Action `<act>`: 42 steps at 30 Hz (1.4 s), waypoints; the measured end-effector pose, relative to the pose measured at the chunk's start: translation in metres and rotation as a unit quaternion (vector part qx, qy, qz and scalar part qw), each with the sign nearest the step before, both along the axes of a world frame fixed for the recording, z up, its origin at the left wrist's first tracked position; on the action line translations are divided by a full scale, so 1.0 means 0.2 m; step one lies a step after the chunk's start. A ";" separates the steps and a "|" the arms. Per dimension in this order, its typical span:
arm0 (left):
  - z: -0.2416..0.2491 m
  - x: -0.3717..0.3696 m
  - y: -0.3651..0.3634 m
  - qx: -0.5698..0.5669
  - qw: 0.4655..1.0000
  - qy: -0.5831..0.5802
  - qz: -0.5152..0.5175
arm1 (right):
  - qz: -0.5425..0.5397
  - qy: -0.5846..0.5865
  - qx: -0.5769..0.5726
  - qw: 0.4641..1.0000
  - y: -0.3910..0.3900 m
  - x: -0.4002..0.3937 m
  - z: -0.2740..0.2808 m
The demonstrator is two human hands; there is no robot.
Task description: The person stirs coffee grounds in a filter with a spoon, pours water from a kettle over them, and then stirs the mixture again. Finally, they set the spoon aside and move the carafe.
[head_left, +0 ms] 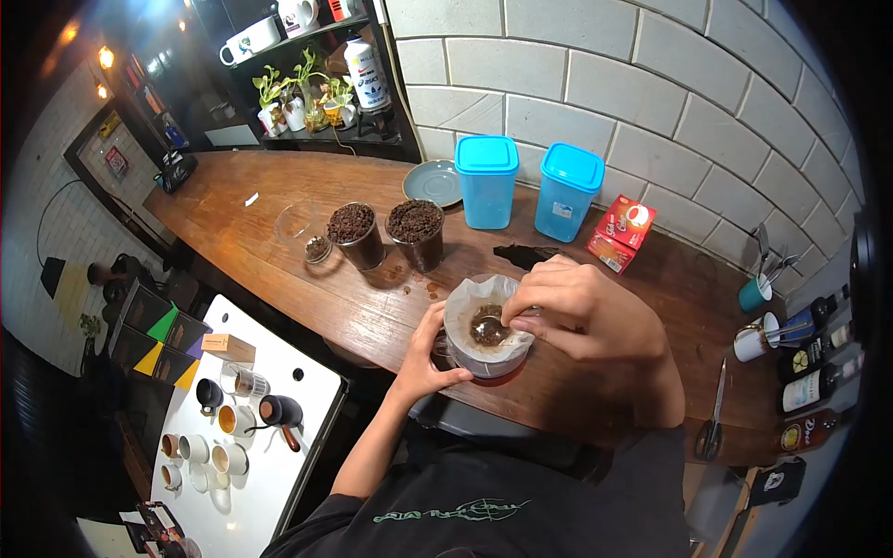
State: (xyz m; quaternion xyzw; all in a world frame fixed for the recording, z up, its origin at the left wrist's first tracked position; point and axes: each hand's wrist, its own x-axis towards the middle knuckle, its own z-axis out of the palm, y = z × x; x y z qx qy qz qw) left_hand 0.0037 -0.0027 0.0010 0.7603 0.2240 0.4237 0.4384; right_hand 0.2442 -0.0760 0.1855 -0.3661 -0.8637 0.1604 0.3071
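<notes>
A white paper coffee filter (463,307) with wet, dark coffee in its middle lines the top of a clear glass vessel (486,368). Reddish brown shows at the vessel's base. My left hand (423,365) is closed round the vessel's left side, thumb toward the front. Over the right rim, my right hand (579,312) has its thumb and fingers pinched together at the filter's edge; the fingertips are partly hidden. Behind them stand two glasses heaped with dark coffee grounds, one on the left (352,223) and one on the right (415,221).
Two blue lidded containers (486,186) (566,195), a grey plate (423,183) and a red box (621,232) line the wall. Scissors (711,428) and bottles (807,389) are at right. Several cups stand on a white table (312,383) at lower left.
</notes>
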 end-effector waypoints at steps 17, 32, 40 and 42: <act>-0.01 0.00 -0.01 -0.031 0.999 -0.004 -0.005 | 0.031 0.006 0.007 0.999 0.00 0.01 -0.01; -0.02 0.00 0.00 -0.060 0.998 0.006 -0.012 | 0.020 0.029 0.020 0.999 0.00 0.00 -0.02; -0.02 -0.01 -0.01 -0.056 0.998 0.015 -0.007 | 0.016 0.034 0.006 0.999 0.01 0.00 -0.01; -0.02 -0.01 -0.01 -0.065 0.998 0.011 -0.011 | 0.009 0.039 0.006 0.999 0.01 0.00 -0.01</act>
